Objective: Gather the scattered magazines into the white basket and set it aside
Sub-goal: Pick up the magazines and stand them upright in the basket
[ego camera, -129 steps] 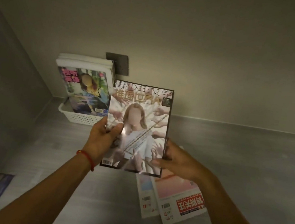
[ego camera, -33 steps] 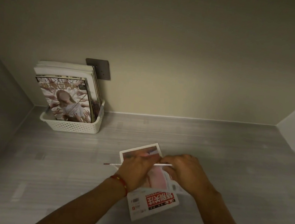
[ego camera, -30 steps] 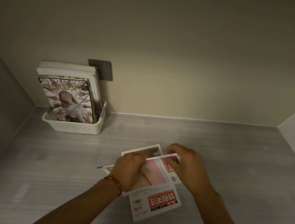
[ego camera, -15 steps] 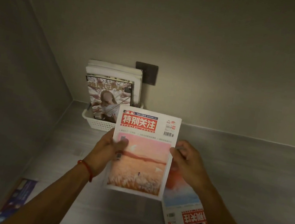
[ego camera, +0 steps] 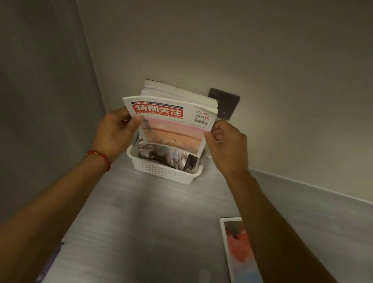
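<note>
A white perforated basket (ego camera: 162, 171) stands on the grey floor in the corner, with several magazines upright inside it. I hold a white magazine with a red title block and an orange-pink picture (ego camera: 170, 127) upright just above the basket's front, its lower edge over the opening. My left hand (ego camera: 116, 131) grips its left edge and my right hand (ego camera: 225, 144) grips its right edge. Another magazine with a red logo (ego camera: 246, 269) lies flat on the floor at the lower right, partly hidden by my right forearm.
Grey wall panels close in on the left and a pale wall runs behind the basket, with a dark wall plate (ego camera: 224, 103) just behind the magazines. A purple-blue magazine edge (ego camera: 53, 264) peeks out beside my left forearm.
Both hands lifted the red-titled magazine off the floor pile, turned it upright and carried it forward to the basket. The view has moved closer to the corner.
</note>
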Tool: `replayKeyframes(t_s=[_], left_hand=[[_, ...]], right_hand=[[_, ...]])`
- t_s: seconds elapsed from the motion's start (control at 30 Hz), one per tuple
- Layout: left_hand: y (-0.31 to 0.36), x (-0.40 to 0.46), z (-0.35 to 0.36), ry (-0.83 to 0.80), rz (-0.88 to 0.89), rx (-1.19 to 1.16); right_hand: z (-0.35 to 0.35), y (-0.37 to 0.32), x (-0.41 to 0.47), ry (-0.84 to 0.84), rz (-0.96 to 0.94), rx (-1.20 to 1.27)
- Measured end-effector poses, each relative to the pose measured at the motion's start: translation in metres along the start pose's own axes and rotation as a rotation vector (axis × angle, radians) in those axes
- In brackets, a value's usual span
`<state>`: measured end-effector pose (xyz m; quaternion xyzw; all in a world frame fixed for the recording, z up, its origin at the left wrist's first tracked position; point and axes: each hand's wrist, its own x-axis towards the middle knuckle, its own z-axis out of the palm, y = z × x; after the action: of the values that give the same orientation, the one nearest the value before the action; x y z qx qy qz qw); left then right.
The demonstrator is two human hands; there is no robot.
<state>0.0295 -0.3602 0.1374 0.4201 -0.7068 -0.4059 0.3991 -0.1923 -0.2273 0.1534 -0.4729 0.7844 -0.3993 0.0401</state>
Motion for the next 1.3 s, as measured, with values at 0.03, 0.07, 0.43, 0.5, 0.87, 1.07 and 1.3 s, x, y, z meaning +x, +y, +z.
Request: replayKeyframes(t_s=[0.03, 0.07, 0.43, 0.5, 0.87, 1.07, 1.3], left_hand=[[-0.005, 0.003, 0.000, -0.003, -0.015, -0.029], [-0.011, 0.006, 0.001, -0.011, -0.034, -0.050], [-0.087, 0.030, 0.013, -0.120, -0.325, -0.095], [-0.090, 0.032, 0.016, -0.121, -0.356, -0.111], [-0.069, 0.033, 0.029, -0.192, -0.199, -0.013], [-0.066, 0.024, 0.034, -0.187, -0.240, -0.036], [-0.053, -0.043, 0.042, -0.014, -0.083, 0.246]], right_hand=[[0.006, 0.001, 0.003, 0.004, 0.012, 0.001], [0.012, 0.002, 0.006, 0.001, 0.027, -0.002], [0.068, 0.023, 0.016, -0.119, 0.312, 0.038], [0.075, 0.025, 0.017, -0.095, 0.399, 0.091], [0.091, 0.028, 0.015, -0.125, 0.582, 0.311], [0.082, 0.028, 0.006, -0.215, 0.540, 0.461], [0.040, 0.071, -0.057, -0.168, 0.373, 0.239]])
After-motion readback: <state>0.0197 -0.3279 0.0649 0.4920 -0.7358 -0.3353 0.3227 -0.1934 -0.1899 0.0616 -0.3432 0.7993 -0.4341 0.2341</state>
